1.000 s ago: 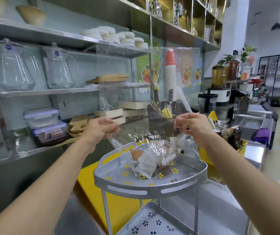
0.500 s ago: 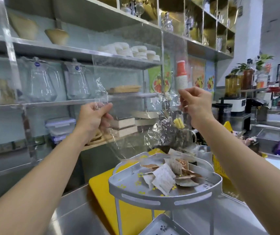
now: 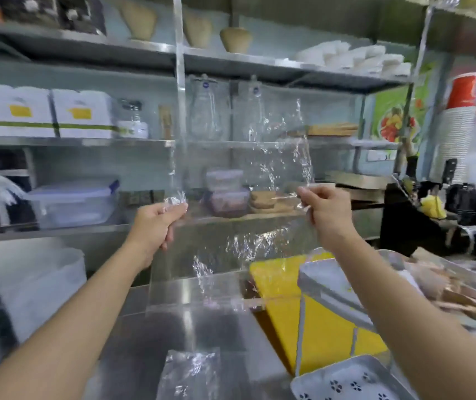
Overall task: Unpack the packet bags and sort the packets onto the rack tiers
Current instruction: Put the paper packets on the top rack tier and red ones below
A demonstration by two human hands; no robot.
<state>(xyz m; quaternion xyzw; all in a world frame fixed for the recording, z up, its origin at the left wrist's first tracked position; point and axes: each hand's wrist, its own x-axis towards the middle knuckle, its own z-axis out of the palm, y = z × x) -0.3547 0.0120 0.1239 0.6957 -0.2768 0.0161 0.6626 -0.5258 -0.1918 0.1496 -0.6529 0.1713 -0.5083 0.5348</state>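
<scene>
Second bag: a crumpled clear plastic bag (image 3: 188,372) lay flat on the steel counter (image 3: 133,336) at the near edge, nothing visible inside it
Rack lower tier: a grey tray (image 3: 346,379) with flower-shaped cut-outs sat low right, cut off by the frame edge
Left hand: the left hand (image 3: 156,223) was clenched on one corner of the held bag, the film bunched between thumb and fingers
Right hand: the right hand (image 3: 327,212) pinched the other corner between thumb and fingertips
Held bag: a clear plastic bag (image 3: 231,203) was stretched between both hands above the counter, glossy and creased, looking empty; its edges were hard to trace against the shelves
Rack top tier: the rim (image 3: 335,295) stood just right of the held bag, mostly behind the right forearm
Packets: brownish packets (image 3: 444,290) lay on the top tier, blurred and partly hidden, count unclear
Yellow board: a yellow board (image 3: 277,281) lay on the counter under the rack
Far shelves: glass jugs (image 3: 205,111), lidded boxes (image 3: 72,200) and stacked paper cups (image 3: 456,128) showed, all soft with blur
</scene>
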